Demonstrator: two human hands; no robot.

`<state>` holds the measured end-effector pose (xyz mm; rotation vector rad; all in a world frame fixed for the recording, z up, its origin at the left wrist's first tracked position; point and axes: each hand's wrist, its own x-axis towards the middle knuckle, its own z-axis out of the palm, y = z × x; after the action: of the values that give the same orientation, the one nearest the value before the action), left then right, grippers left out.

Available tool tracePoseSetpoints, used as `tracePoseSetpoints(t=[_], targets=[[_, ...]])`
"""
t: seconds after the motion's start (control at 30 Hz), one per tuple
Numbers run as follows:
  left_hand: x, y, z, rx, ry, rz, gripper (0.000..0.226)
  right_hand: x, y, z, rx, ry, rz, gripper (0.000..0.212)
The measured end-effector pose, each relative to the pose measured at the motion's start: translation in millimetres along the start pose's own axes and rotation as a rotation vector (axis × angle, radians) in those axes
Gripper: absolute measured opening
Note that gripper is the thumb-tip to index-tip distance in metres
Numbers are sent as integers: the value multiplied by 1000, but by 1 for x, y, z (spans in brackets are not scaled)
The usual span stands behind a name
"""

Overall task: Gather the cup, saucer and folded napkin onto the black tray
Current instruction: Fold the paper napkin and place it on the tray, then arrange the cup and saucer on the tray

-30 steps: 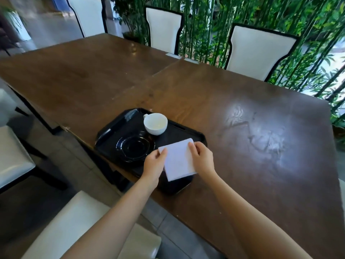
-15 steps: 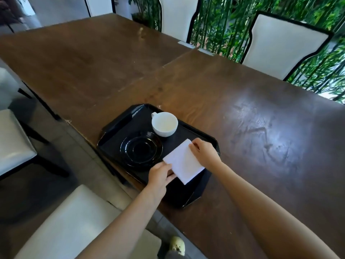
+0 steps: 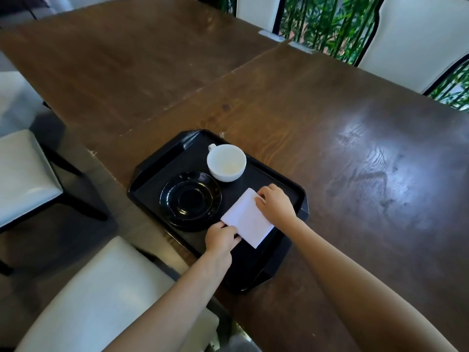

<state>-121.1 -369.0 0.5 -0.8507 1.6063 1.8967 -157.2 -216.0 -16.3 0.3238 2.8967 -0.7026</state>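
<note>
Napkin (image 3: 247,221): light, limp; pinched at opposite corners by left hand (image 3: 220,238) and right hand (image 3: 275,202), over tray (image 3: 302,199) near-right corner.

Open tabletop (image 3: 342,148) right of the tray (image 3: 162,158); cup (image 3: 226,162) and saucer (image 3: 190,200) crowding its left half

Dark wooden table (image 3: 291,102) across centre, glare patch at 3 o'clock. White-cushioned chairs (image 3: 416,39) at 1, 7 and 9 o'clock. Green bamboo (image 3: 327,21) behind, 12–1 o'clock; grey floor (image 3: 22,100) at 9.

Bright daylight glare on table (image 3: 355,153) at right, wide-angle edge warp.
</note>
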Motion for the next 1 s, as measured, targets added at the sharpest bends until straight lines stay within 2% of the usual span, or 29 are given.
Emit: tracePoseSetpoints(t=[0.23,0.33,0.43,0.5,0.6,0.73,0.83,0.9,1.0], targets=[[-7,0,1,69,38,82,27,5,10,-3,31,-68,7,23],[-8,0,-3,64,41,62,23,6,15,-6,42,-110,-16,24],[-15,2,-5,51,58,27,50,9,18,-12,80,-107,-21,25],[-22,5,-9,91,59,59,53,16,21,-18,151,-77,-17,24],[-32,22,-19,229,40,205,46,29,24,-29,225,-13,1,28],[-19,72,-29,371,188,471,37,47,12,-34,313,-33,-17,46],[12,111,-30,556,246,636,41,53,-6,-28,358,-77,-57,62],[37,128,-28,746,215,645,50,56,-16,-22,359,-76,-73,73],[68,137,-23,970,102,549,69,60,-26,-15,398,-61,-70,80]])
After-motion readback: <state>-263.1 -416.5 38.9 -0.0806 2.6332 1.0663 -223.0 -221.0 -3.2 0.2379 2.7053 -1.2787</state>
